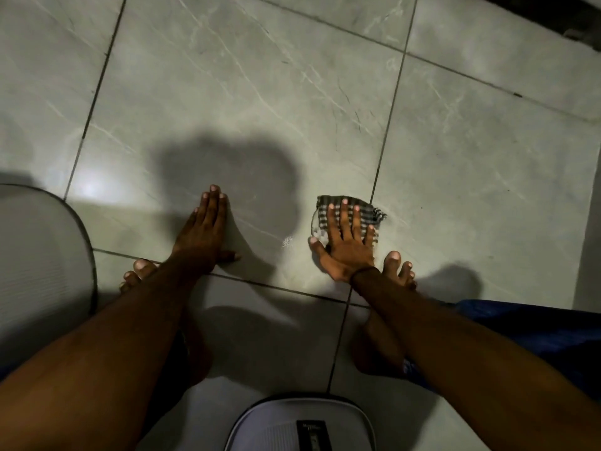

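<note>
A small checked cloth (369,211) lies flat on the grey tiled floor (247,92). My right hand (346,244) presses on it with fingers spread and straight, covering most of it. My left hand (205,229) rests flat on the bare tile to the left, fingers together and straight, holding nothing. A small white speck or foam spot (287,241) sits on the tile between the two hands.
My bare feet (398,268) stand just behind the hands. A grey rounded object (39,255) fills the left edge. A white device (302,424) with a dark label sits at the bottom centre. Blue fabric (533,333) lies at the right. A white wall edge (590,242) runs on the far right.
</note>
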`<action>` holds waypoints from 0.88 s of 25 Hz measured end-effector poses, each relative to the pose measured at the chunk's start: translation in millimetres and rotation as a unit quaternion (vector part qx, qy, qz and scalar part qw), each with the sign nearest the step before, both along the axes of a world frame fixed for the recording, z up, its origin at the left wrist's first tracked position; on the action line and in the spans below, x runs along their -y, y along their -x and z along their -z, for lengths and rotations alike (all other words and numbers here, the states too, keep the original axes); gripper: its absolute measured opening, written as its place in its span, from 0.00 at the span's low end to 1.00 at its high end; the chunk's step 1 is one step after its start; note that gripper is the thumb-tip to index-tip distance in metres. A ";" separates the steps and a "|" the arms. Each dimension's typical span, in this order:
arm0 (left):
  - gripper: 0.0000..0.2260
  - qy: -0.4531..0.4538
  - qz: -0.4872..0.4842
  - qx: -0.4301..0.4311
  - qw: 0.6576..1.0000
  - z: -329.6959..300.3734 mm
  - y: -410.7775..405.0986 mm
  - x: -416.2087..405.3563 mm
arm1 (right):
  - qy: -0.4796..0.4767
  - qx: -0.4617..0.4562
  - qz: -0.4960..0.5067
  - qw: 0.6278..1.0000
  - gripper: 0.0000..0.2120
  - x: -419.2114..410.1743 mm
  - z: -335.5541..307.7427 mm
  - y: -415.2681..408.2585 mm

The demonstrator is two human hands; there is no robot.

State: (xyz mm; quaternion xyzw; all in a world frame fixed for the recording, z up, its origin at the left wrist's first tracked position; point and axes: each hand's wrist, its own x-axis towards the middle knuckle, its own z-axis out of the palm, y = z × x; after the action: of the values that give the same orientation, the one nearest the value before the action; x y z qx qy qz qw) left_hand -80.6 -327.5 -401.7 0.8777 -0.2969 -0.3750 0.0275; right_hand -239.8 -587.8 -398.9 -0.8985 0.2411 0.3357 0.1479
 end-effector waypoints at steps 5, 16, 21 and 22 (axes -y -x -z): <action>0.59 -0.012 -0.001 0.001 1.000 -0.4 1.0 4.9 | -0.015 0.059 -0.261 0.963 0.38 -31.6 0.1 31.5; 0.59 -0.003 0.000 0.002 1.000 0.3 -1.7 2.4 | 0.028 0.021 -0.086 0.996 0.38 -12.7 5.5 -25.0; 0.59 -0.009 0.003 0.009 1.000 -1.5 0.7 2.4 | -0.011 0.068 -0.295 0.953 0.35 -24.1 -2.1 15.4; 0.59 -0.007 0.002 0.005 1.000 -1.6 -0.4 2.8 | -0.025 0.074 -0.304 0.949 0.34 -9.0 -4.0 19.5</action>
State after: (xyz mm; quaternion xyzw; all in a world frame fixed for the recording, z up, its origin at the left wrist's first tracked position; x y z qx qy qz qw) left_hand -80.2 -330.4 -400.2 0.8793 -0.2963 -0.3724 0.0193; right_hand -259.4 -578.7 -394.9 -0.9475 -0.0635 0.3034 0.0784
